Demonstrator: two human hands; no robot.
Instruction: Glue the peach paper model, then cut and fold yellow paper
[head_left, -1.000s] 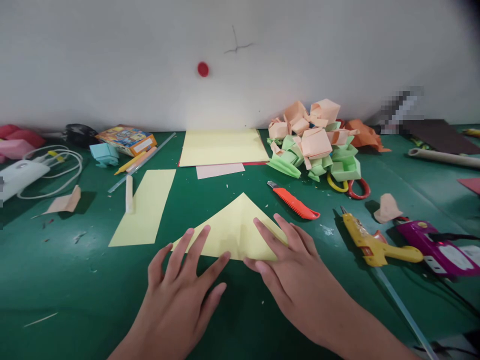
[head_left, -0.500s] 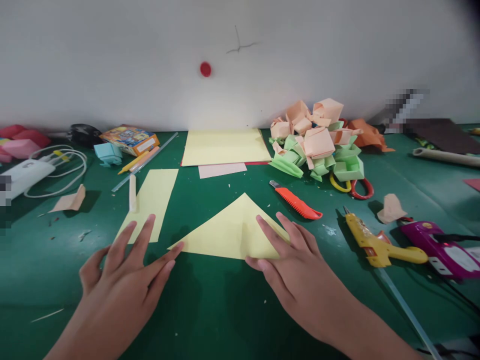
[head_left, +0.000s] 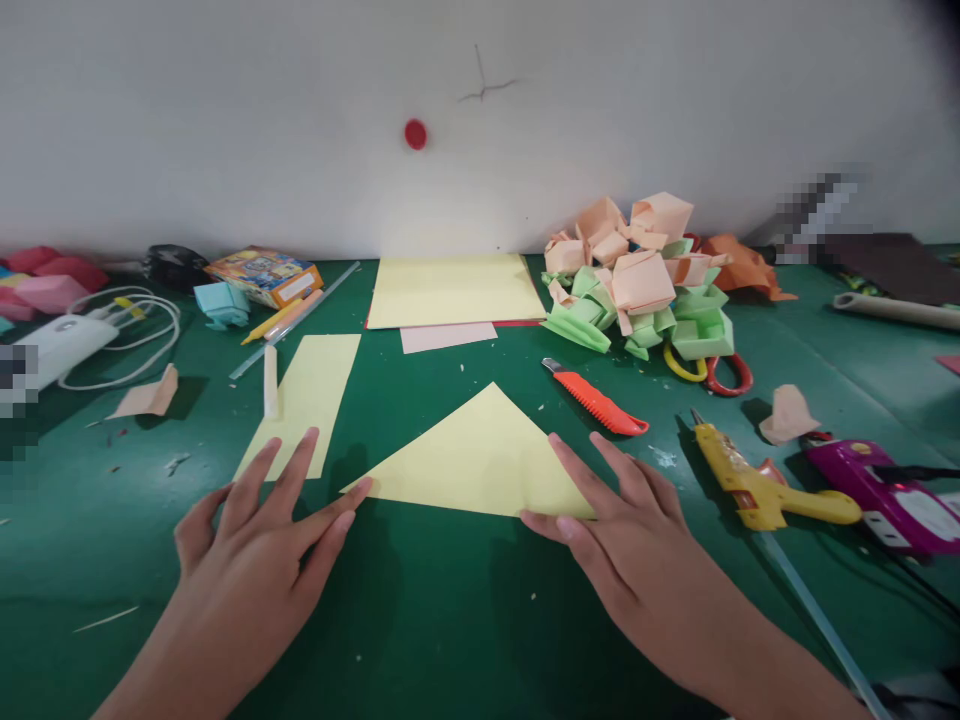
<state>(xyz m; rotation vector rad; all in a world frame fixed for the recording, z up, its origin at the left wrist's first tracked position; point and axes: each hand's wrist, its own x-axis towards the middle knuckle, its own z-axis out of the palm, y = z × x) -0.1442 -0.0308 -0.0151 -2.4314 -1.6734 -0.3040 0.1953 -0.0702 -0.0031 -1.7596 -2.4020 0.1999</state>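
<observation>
A pale yellow sheet of paper [head_left: 472, 460], folded into a triangle, lies flat on the green table with its peak pointing away from me. My left hand [head_left: 255, 560] has its fingers spread, and its index fingertip presses the triangle's left corner. Two other fingertips of that hand reach the near end of a yellow paper strip [head_left: 319, 390]. Over the triangle's right part rests my right hand [head_left: 637, 540], fingers apart, touching the paper along the lower fold. It covers the right corner.
Behind lie a stack of yellow paper [head_left: 454, 290] and a pile of folded paper pieces [head_left: 641, 285]. On the right are an orange utility knife [head_left: 596, 400], scissors [head_left: 727, 375] and a yellow glue gun [head_left: 765, 485]. A white stick [head_left: 271, 385] and cables [head_left: 161, 350] lie left.
My right hand has slid to the right along the triangle's lower fold. My left hand stays on the left corner. The whole view has shifted slightly.
</observation>
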